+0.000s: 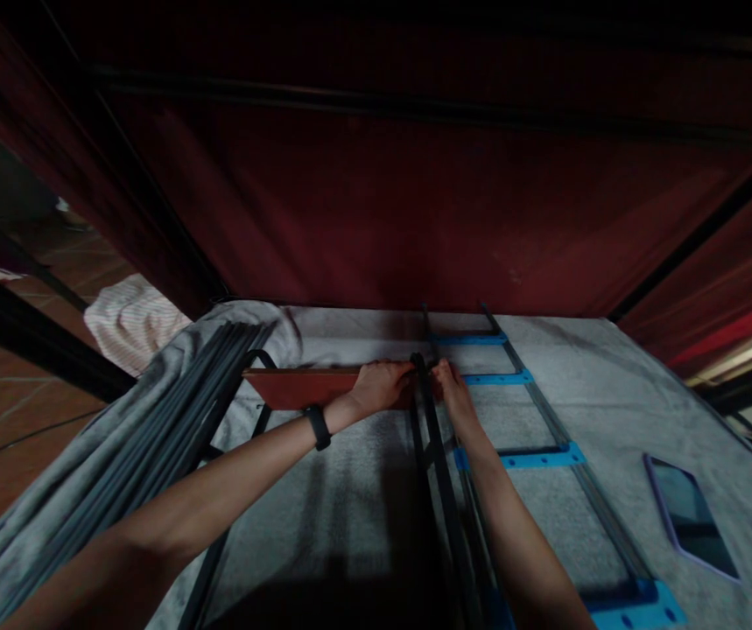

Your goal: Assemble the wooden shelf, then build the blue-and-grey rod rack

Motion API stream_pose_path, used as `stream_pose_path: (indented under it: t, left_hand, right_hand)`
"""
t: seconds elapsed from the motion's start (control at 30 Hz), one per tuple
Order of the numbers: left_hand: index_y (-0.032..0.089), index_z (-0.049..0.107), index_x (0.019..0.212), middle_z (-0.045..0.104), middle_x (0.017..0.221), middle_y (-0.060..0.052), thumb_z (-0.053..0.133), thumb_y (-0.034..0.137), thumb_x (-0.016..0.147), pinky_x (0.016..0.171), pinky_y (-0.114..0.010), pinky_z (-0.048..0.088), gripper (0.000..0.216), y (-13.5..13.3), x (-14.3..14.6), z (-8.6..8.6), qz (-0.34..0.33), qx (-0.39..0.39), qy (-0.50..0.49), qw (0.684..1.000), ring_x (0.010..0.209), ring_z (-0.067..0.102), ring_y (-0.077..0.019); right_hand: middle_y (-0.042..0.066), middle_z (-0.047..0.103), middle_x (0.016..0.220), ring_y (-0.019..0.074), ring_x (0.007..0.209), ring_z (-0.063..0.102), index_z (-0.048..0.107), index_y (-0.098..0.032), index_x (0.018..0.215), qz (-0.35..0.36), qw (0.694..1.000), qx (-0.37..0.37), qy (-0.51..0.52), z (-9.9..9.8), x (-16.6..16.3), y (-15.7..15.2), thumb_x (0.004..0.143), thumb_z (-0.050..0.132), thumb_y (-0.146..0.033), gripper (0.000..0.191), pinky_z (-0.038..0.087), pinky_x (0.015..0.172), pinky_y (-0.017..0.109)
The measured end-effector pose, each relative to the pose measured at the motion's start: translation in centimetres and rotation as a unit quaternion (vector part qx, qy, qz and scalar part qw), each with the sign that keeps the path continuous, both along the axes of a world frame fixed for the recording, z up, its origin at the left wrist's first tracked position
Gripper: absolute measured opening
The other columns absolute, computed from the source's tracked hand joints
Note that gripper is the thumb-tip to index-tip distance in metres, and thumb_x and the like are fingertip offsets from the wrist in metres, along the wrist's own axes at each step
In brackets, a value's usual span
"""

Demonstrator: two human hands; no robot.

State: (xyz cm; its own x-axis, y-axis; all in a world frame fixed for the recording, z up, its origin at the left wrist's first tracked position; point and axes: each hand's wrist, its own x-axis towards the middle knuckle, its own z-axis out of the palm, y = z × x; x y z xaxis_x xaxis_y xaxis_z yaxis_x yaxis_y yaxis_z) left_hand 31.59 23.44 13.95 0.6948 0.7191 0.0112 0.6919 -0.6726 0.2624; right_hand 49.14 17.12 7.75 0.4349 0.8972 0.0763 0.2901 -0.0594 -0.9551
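A reddish-brown board spans between two black metal side frames, its right end meeting the right frame. My left hand, with a black band on the wrist, is closed over the board's right end, fingertips against the right frame's top. On the outer side of that frame, my right hand has its fingers pinched together close to the post; whatever lies in them is hidden. The left frame stands by the board's far left end, its curved top showing.
Dark grey metal tubes lie bundled at the left. A ladder-like frame with blue crosspieces lies to the right, with a phone beyond it. Everything rests on a grey cloth, before a dark red curtain.
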Motion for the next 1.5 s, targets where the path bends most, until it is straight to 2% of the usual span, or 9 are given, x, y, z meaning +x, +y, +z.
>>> stream_pose_path:
  t: [0.17, 0.4, 0.6, 0.8, 0.93, 1.13, 1.23, 1.33, 1.5]
  left_hand:
    - [0.032, 0.066, 0.140, 0.077, 0.127, -0.006, 0.048, 0.030, 0.103, 0.101, -0.037, 0.055, 0.041, -0.1, 0.1, 0.3, 0.006, -0.002, 0.001, 1.000, 0.116, 0.073, -0.0256]
    - [0.031, 0.066, 0.140, 0.077, 0.126, -0.007, 0.049, 0.028, 0.102, 0.100, -0.038, 0.055, 0.042, -0.2, 0.1, 0.4, 0.007, -0.003, 0.008, 1.000, 0.113, 0.073, -0.0262]
    - [0.030, 0.066, 0.140, 0.078, 0.125, -0.008, 0.049, 0.030, 0.103, 0.100, -0.039, 0.055, 0.041, -0.3, 0.2, 0.4, 0.007, 0.008, 0.014, 1.000, 0.113, 0.073, -0.0276]
    - [0.029, 0.066, 0.140, 0.078, 0.125, -0.009, 0.047, 0.030, 0.103, 0.098, -0.040, 0.056, 0.041, -0.2, 0.1, 0.2, 0.004, 0.014, 0.011, 1.000, 0.113, 0.074, -0.0287]
    - [0.028, 0.066, 0.139, 0.078, 0.123, -0.010, 0.047, 0.030, 0.103, 0.097, -0.041, 0.057, 0.040, -0.4, 0.2, 0.4, 0.006, 0.015, 0.020, 1.000, 0.112, 0.074, -0.0298]
    - [0.029, 0.066, 0.138, 0.078, 0.122, -0.009, 0.047, 0.029, 0.104, 0.097, -0.039, 0.057, 0.039, -0.5, 0.2, 0.5, 0.002, 0.020, 0.018, 1.000, 0.111, 0.074, -0.0275]
    - [0.030, 0.066, 0.137, 0.079, 0.121, -0.008, 0.047, 0.031, 0.104, 0.096, -0.037, 0.057, 0.038, -0.4, 0.2, 0.3, 0.003, 0.029, 0.024, 0.999, 0.110, 0.075, -0.0263]
    - [0.030, 0.066, 0.137, 0.078, 0.123, -0.007, 0.047, 0.032, 0.104, 0.096, -0.037, 0.057, 0.038, -0.4, 0.2, 0.2, 0.007, 0.029, 0.027, 0.999, 0.110, 0.075, -0.0261]
    - [0.029, 0.066, 0.137, 0.079, 0.122, -0.008, 0.048, 0.030, 0.103, 0.094, -0.039, 0.058, 0.038, -0.4, 0.2, 0.3, 0.003, 0.022, 0.018, 1.000, 0.109, 0.075, -0.0282]
  right_hand:
    - [0.002, 0.064, 0.084, 0.0232, 0.087, 0.062, 0.058, -0.027, 0.088, 0.024, 0.998, 0.047, -0.043, 0.2, -0.1, 0.5, 0.088, 0.051, -0.053, 0.027, 0.050, 0.083, 0.036]
    - [0.003, 0.066, 0.090, 0.0229, 0.091, 0.063, 0.060, -0.026, 0.089, 0.048, 0.997, 0.065, -0.017, 0.1, 0.3, 0.3, 0.085, 0.055, -0.059, 0.034, 0.051, 0.085, 0.036]
    - [0.004, 0.066, 0.086, 0.0240, 0.089, 0.063, 0.056, -0.028, 0.081, 0.060, 0.990, 0.016, -0.130, 0.7, 0.4, 0.0, 0.094, 0.043, -0.055, 0.032, 0.048, 0.090, 0.038]
    - [0.002, 0.061, 0.078, 0.0240, 0.084, 0.061, 0.054, -0.029, 0.083, 0.039, 0.997, -0.002, -0.060, 0.7, 0.1, -0.1, 0.093, 0.039, -0.064, 0.039, 0.050, 0.079, 0.036]
    - [0.005, 0.066, 0.090, 0.0248, 0.095, 0.064, 0.056, -0.028, 0.086, 0.026, 0.996, 0.009, -0.088, 0.6, 0.0, 0.6, 0.092, 0.044, -0.061, 0.035, 0.051, 0.088, 0.038]
    - [0.004, 0.064, 0.079, 0.0257, 0.090, 0.062, 0.058, -0.027, 0.079, 0.049, 0.999, -0.003, 0.004, 0.3, 0.2, 0.4, 0.087, 0.046, -0.080, 0.055, 0.050, 0.083, 0.038]
    - [0.001, 0.061, 0.077, 0.0231, 0.086, 0.060, 0.057, -0.028, 0.083, 0.045, 0.999, 0.013, 0.023, 0.1, 0.2, 0.1, 0.088, 0.050, -0.074, 0.047, 0.049, 0.081, 0.035]
    - [0.000, 0.062, 0.083, 0.0222, 0.089, 0.060, 0.056, -0.028, 0.086, 0.048, 0.998, 0.009, -0.045, 0.1, 0.2, 0.4, 0.092, 0.048, -0.062, 0.035, 0.049, 0.088, 0.036]
    - [0.003, 0.068, 0.091, 0.0234, 0.095, 0.062, 0.060, -0.027, 0.086, 0.077, 0.997, -0.003, -0.027, 0.1, 0.7, 0.8, 0.092, 0.048, -0.064, 0.040, 0.048, 0.092, 0.038]
